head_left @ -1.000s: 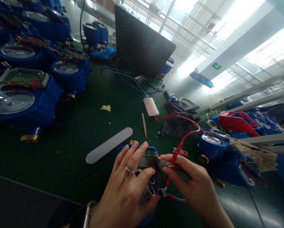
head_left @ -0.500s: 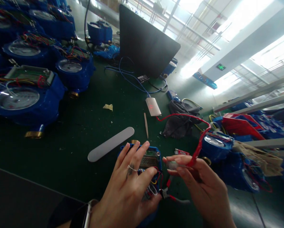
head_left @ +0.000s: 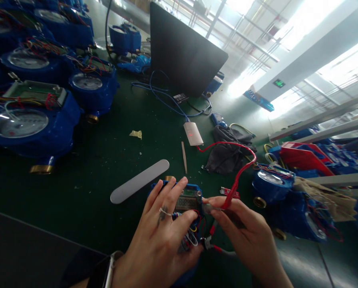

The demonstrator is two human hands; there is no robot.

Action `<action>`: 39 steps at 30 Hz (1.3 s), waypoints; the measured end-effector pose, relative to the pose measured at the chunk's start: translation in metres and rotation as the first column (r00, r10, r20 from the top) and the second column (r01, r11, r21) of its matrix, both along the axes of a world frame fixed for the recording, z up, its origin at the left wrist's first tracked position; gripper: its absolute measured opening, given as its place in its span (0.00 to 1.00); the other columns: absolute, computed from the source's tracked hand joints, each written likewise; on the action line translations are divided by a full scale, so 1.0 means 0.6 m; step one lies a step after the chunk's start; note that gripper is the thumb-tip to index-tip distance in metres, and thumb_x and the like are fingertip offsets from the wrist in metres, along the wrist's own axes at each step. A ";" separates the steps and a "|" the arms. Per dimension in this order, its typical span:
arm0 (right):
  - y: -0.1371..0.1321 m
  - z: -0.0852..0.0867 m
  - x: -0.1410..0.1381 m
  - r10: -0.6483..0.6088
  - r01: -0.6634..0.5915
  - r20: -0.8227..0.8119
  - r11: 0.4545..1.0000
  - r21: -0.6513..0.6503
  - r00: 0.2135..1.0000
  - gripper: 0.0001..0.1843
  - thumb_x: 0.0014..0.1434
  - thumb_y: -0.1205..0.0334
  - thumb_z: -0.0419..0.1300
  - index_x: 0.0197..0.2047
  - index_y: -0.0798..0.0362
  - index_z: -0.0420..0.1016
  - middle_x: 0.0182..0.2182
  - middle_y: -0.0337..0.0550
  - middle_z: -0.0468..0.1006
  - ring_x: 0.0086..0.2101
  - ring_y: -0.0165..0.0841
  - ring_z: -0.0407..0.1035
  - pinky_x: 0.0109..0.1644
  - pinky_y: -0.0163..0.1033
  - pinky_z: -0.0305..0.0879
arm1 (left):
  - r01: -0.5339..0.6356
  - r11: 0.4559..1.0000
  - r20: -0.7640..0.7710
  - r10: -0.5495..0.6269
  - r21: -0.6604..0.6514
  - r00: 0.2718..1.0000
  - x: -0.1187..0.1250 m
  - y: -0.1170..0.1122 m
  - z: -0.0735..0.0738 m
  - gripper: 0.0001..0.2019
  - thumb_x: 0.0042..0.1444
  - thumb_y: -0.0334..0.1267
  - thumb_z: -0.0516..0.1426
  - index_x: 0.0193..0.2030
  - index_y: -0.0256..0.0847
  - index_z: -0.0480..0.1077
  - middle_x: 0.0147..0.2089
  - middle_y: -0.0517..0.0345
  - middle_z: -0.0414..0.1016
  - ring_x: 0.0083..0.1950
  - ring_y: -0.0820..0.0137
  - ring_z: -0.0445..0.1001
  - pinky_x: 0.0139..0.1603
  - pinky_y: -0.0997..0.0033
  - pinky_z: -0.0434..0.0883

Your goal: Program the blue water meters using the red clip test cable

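A blue water meter (head_left: 187,202) with a small digit display and loose coloured wires lies on the green bench right in front of me. My left hand (head_left: 161,236), with a ring on one finger, lies over it, fingers spread and pressing on its body. My right hand (head_left: 241,232) pinches a small grey probe (head_left: 210,208) at the end of a red cable (head_left: 240,172), held against the right edge of the meter's display. The red cable runs back to a small white box (head_left: 192,134) with a red light.
Several blue meters (head_left: 32,120) crowd the left side; more stand at the right (head_left: 271,182). A grey oblong plate (head_left: 140,181), a wooden stick (head_left: 183,157), a dark cloth (head_left: 227,154), red-handled cutters (head_left: 215,246) and a black laptop (head_left: 181,52) with blue cables lie around.
My right hand drew the probe away to the right, then brought it back to the display's edge. The display, covered a second ago, now shows digits. My left hand stayed put.
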State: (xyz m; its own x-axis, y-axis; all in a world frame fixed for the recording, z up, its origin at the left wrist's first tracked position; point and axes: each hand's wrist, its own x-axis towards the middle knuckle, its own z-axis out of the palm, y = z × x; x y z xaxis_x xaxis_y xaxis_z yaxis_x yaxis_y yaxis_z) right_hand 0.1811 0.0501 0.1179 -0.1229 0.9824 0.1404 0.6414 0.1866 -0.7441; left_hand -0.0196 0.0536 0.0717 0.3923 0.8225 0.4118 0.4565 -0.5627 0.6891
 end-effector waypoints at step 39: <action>-0.003 -0.012 0.006 -0.061 0.057 -0.031 0.991 -0.125 0.998 0.05 0.63 0.63 0.63 0.42 0.45 0.78 0.31 0.34 0.80 0.27 0.28 0.76 0.29 0.28 0.71 | -0.007 1.000 -0.003 0.007 -0.002 1.000 0.004 -0.003 -0.003 0.12 0.59 0.37 0.59 0.49 0.42 0.72 0.73 0.44 0.49 0.74 0.53 0.49 0.73 0.43 0.52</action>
State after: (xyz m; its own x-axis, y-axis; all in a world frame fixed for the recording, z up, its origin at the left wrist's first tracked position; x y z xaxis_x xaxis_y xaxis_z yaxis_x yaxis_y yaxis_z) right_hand 0.1850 0.0485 0.1106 -0.0613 0.9979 0.0201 0.6223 0.0539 -0.7809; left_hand -0.0174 0.0518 0.0697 0.3878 0.8261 0.4088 0.4622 -0.5580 0.6892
